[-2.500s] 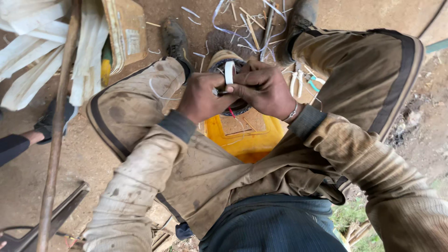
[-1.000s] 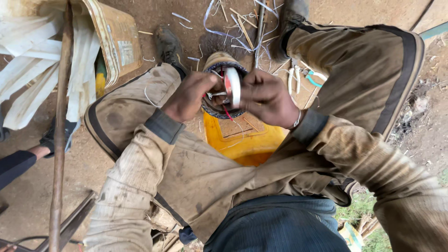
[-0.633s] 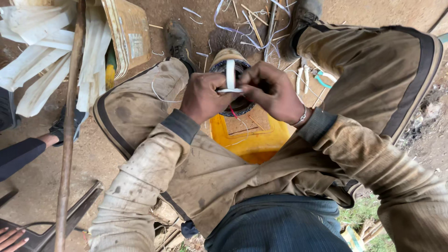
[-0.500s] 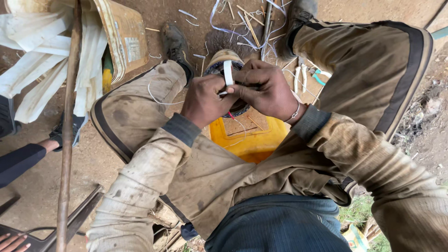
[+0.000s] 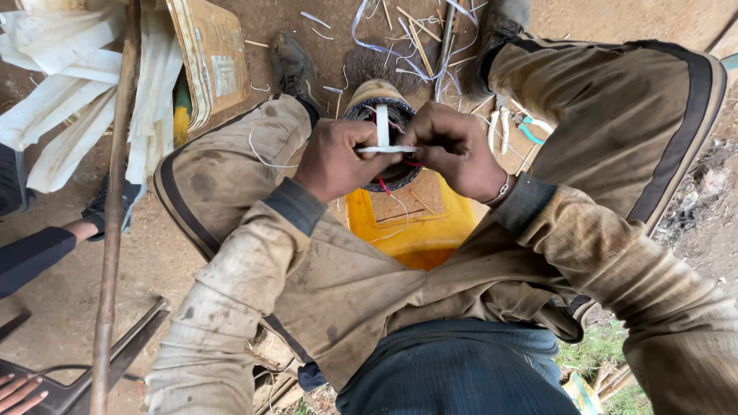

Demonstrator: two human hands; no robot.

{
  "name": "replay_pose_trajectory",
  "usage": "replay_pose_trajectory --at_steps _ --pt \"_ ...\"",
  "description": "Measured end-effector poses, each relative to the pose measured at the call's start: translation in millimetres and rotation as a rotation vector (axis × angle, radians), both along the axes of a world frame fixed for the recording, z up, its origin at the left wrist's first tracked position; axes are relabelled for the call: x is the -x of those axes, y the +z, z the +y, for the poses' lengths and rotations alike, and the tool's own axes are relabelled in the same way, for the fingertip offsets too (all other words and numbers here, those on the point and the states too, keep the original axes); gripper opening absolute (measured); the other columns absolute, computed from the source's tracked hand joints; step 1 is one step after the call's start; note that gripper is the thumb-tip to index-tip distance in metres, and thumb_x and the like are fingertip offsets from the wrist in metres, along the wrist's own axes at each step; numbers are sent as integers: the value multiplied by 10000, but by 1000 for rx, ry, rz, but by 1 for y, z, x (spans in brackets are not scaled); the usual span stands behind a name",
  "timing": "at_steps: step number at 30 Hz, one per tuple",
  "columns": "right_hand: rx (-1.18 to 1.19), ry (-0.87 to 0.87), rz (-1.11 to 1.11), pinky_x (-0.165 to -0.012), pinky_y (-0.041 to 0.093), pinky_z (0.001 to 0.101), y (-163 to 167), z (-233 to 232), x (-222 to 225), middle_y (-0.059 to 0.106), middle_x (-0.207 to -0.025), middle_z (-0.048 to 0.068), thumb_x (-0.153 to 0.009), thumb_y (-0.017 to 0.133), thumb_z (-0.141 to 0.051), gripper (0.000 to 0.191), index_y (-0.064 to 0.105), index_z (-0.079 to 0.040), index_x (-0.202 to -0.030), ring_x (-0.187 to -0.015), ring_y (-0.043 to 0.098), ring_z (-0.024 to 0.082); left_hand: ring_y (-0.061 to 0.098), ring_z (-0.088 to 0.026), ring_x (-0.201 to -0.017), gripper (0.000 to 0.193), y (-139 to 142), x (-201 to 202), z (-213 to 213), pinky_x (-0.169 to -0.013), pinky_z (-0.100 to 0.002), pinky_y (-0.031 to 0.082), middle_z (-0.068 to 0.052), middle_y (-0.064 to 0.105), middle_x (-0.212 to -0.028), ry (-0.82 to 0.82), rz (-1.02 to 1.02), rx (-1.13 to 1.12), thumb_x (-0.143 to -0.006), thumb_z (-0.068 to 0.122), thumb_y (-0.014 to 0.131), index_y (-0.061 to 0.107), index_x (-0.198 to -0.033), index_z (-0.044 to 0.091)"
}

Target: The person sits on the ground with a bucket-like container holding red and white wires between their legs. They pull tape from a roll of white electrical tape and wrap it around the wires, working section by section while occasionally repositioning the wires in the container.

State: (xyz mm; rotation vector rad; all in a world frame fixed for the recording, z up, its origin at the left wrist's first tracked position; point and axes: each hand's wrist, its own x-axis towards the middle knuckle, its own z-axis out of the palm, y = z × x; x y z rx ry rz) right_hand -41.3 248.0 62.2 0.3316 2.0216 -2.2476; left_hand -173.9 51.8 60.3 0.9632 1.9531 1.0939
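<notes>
Two hands working a white strip over a round winding, seen from above.

The left hand and right hand meet between the knees; the fingers of each are pinched together on the ends of a flat white strip, held level just above the dark round winding; a second white piece stands upright there; the winding sits on a yellow container; blue-handled pliers lie near the right knee; another person's hand shows at bottom left.
</notes>
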Motion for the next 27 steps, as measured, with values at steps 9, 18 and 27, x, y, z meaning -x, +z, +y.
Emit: replay_pose_trajectory --at_steps 9,18,27 --pt "-285 84 243 -717 462 296 2 3 -2 547 -882 37 -906 823 -54 234 797 -89 -1136 -806 538 164 623 -59 -691 354 5 13 6 -637 -270 492 52 674 -742 42 -670 47 -913 411 569 705 -866 87" --pt "-98 41 133 -790 468 260 2 4 -3 555 -1000 41 -856 649 42 304 733 -96 -1112 -884 551 122 508 -162 -617 394 3 8 -1 -571 -334 434 -66 556 -668 -78 -162 28 -879 308 863 609 -777 25" --pt "-138 46 -168 -649 469 241 2 -4 13 662 -848 19 -884 862 -168 221 765 -14 -1009 -743 566 66 688 -324 -771 129 11 -16 6 -645 -404 535 -129 679 -877 30 253 -156 -873 120 790 698 -935 54"
